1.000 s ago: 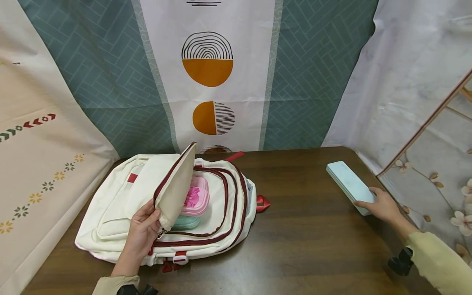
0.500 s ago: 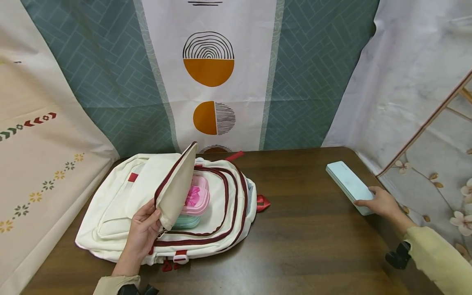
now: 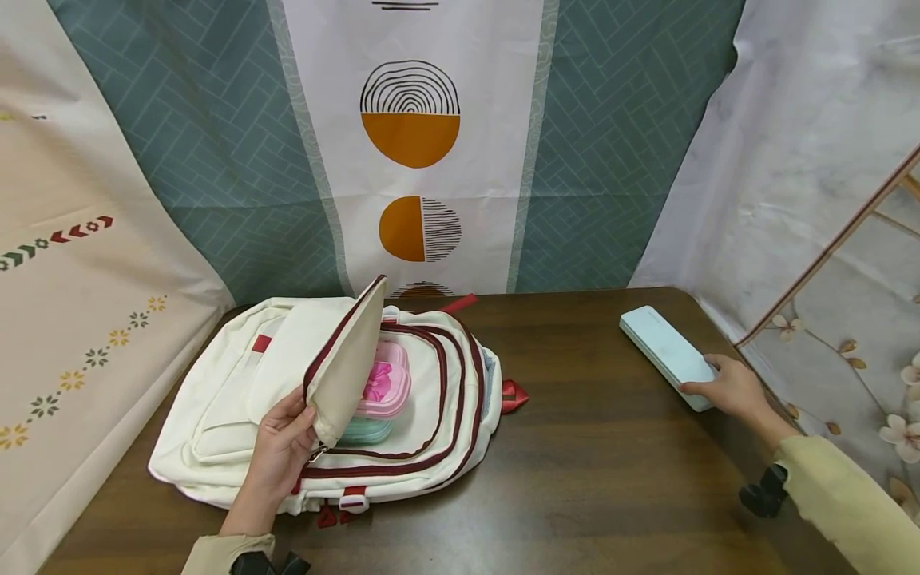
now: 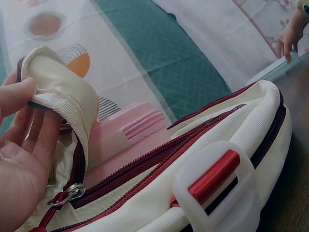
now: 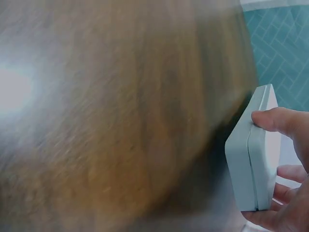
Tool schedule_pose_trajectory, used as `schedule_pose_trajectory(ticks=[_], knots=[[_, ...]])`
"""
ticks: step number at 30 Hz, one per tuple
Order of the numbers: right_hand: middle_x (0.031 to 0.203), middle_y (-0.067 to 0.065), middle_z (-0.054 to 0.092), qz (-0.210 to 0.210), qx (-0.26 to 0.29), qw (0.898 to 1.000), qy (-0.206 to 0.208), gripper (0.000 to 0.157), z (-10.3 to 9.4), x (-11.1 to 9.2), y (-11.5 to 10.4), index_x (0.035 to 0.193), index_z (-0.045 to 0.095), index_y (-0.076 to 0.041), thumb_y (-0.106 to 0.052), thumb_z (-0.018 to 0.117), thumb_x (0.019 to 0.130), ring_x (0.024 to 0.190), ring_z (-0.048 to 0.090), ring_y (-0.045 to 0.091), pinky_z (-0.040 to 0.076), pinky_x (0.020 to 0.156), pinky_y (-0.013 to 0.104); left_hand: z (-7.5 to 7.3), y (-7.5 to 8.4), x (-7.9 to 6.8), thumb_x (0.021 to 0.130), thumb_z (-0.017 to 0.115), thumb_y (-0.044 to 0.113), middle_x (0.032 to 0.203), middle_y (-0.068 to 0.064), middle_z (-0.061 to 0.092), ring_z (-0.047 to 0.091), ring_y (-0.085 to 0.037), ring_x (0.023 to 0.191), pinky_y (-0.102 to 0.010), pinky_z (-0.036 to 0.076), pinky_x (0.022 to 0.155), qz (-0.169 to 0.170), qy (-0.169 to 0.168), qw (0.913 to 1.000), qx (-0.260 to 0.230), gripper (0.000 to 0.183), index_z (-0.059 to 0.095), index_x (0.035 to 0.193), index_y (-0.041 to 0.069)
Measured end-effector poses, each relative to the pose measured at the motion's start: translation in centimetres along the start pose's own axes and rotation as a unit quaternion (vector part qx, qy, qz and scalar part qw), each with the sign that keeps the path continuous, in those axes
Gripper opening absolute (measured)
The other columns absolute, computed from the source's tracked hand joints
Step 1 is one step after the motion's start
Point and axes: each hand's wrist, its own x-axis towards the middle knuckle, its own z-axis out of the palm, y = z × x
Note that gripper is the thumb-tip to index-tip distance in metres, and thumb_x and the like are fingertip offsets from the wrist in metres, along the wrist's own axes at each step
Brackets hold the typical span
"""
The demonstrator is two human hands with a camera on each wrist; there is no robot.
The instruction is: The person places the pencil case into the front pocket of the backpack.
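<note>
A white backpack with dark red zips lies on the table at the left, its compartment unzipped. My left hand pinches the edge of the raised flap between thumb and fingers. Inside the opening sit a pink box with a bow picture and a teal box under it, partly hidden by the flap. At the right, my right hand grips the near end of a long, flat pale blue pencil case. In the right wrist view, the thumb lies on the pencil case beside its side seam.
The brown wooden table reaches from the backpack to the right side. A patterned cloth hangs behind it, with more cloth at the left and right. A red strap end sticks out beside the backpack.
My right hand has shifted slightly left and away from me, carrying the pale blue pencil case with it. The left hand stays on the flap, and the backpack looks unmoved.
</note>
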Motion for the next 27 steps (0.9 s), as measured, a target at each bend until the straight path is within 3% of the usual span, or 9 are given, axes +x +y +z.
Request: schedule_pose_trajectory(ticks=[12, 19, 27], knots=[[0.111, 0.038, 0.051, -0.043, 0.011, 0.999, 0.026, 0.076, -0.5, 1.4, -4.4, 0.117, 0.047, 0.018, -0.029, 0.078, 0.066, 0.091, 0.054, 0.046, 0.044, 0.07, 0.052, -0.2, 0.0, -0.1, 0.091, 0.037, -0.014, 0.109, -0.004, 0.064, 0.061, -0.013, 0.098, -0.021, 0.049, 0.079, -0.003, -0.001, 1.0, 0.001, 0.041, 0.061, 0.118, 0.006], [0.108, 0.034, 0.055, -0.078, 0.026, 0.996, 0.022, 0.074, -0.4, 1.7, -7.0, 0.118, 0.048, 0.016, -0.028, 0.078, 0.066, 0.087, 0.056, 0.039, 0.044, 0.067, 0.044, -0.1, 0.0, -0.1, 0.09, 0.038, -0.015, 0.109, -0.004, 0.064, 0.061, -0.013, 0.098, -0.021, 0.049, 0.079, -0.003, 0.002, 1.0, -0.001, 0.041, 0.061, 0.117, 0.006], [0.113, 0.03, 0.055, -0.098, 0.049, 0.994, 0.003, 0.076, -0.4, 2.0, -10.5, 0.123, 0.048, 0.011, -0.029, 0.079, 0.066, 0.091, 0.055, 0.035, 0.045, 0.072, 0.046, 0.0, -0.1, 0.0, 0.09, 0.039, -0.014, 0.108, -0.004, 0.065, 0.062, -0.012, 0.095, -0.02, 0.05, 0.077, 0.0, 0.005, 1.0, 0.004, 0.04, 0.062, 0.117, 0.006]])
